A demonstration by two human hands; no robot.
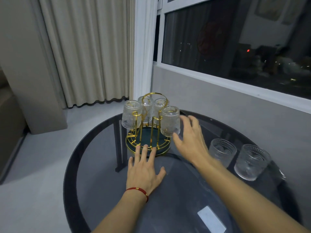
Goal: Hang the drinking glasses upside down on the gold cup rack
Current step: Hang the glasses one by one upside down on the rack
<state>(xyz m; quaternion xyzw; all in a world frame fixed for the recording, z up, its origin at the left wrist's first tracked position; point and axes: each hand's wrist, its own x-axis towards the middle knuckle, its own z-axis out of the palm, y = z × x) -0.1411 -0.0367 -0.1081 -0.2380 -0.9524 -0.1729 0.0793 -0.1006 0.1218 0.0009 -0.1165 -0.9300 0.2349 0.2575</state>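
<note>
A round dark glass worktop (94,165) stands in a corner, with a pale curtain (84,51) and a night-dark window (235,39) behind it. Toward its far edge sits the gold cup rack (149,132), with four glasses hung upside down on its pegs: one at the left (131,114), two at the back (146,105), (159,106), one at the right (170,121). Two more glasses (222,151), (251,161) stand upright near the right edge, not yet hung. So roughly two thirds looks done. The left hand (144,170) lies flat, fingers spread, fingertips at the rack's base, holding nothing. The right hand (190,140) is blurred, its grip open and empty, just beside the right-hand hung glass; I cannot tell whether it touches.
</note>
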